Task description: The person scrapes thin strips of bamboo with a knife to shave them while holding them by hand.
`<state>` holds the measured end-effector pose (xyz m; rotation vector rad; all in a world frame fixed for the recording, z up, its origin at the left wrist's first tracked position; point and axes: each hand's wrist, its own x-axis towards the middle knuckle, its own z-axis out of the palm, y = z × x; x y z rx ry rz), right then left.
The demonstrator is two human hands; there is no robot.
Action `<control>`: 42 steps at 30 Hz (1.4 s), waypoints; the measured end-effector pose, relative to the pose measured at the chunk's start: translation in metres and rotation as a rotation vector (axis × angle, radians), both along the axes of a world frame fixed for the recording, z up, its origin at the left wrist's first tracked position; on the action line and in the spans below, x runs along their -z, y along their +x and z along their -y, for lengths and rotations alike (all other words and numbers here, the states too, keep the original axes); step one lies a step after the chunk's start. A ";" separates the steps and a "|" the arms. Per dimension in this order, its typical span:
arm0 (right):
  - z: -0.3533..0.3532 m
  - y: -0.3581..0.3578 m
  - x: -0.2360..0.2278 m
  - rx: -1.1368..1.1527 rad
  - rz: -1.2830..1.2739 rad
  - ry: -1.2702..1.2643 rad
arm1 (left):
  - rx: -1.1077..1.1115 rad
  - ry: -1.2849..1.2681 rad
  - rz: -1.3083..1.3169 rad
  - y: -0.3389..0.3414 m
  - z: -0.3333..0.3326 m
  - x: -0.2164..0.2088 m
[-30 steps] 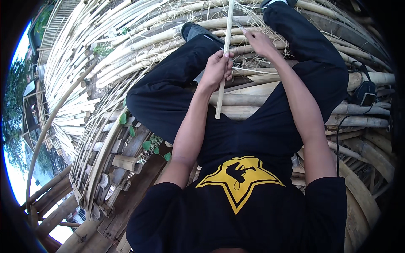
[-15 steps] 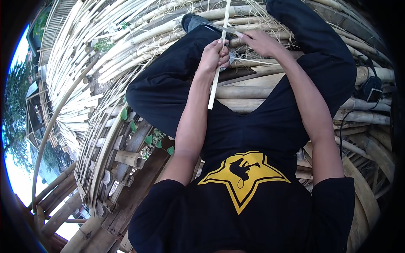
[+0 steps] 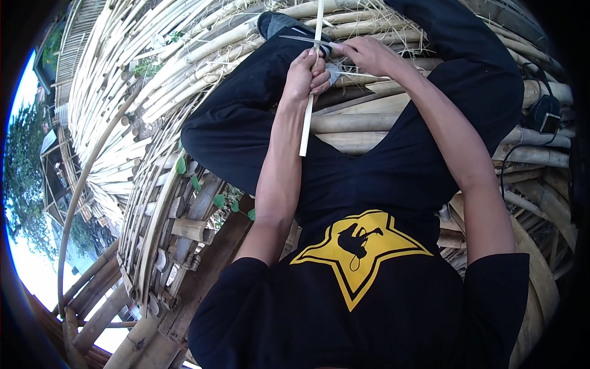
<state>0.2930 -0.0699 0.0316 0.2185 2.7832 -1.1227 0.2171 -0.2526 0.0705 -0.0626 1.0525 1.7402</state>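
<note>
A long pale bamboo strip [image 3: 306, 126] runs nearly upright between my crossed legs, its lower end hanging over my lap and its top leaving the picture. My left hand [image 3: 306, 75] is closed around it at about mid-length. Just above that fist, a knife [image 3: 305, 40] lies across the strip, its thin blade pointing left. The knife's handle end sits in my right hand [image 3: 367, 55], whose fingers are closed and hide most of it. Something whitish [image 3: 334, 72] shows beside the left fist, too small to make out.
I sit on a platform of bamboo poles [image 3: 356, 123] strewn with dry shavings [image 3: 399, 37]. A black device with a cable [image 3: 546, 117] lies beyond my right knee. At the left, a bent pole [image 3: 83, 184] rises past cut bamboo ends [image 3: 190, 229] and a small green vine [image 3: 219, 200].
Both hands have shifted slightly left in the picture with the strip and knife. The knife blade lies flatter across the strip, and the strip stands a bit more upright.
</note>
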 end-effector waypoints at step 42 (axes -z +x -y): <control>0.005 -0.008 -0.035 0.030 0.129 -0.103 | 0.057 -0.060 0.098 -0.010 -0.004 -0.007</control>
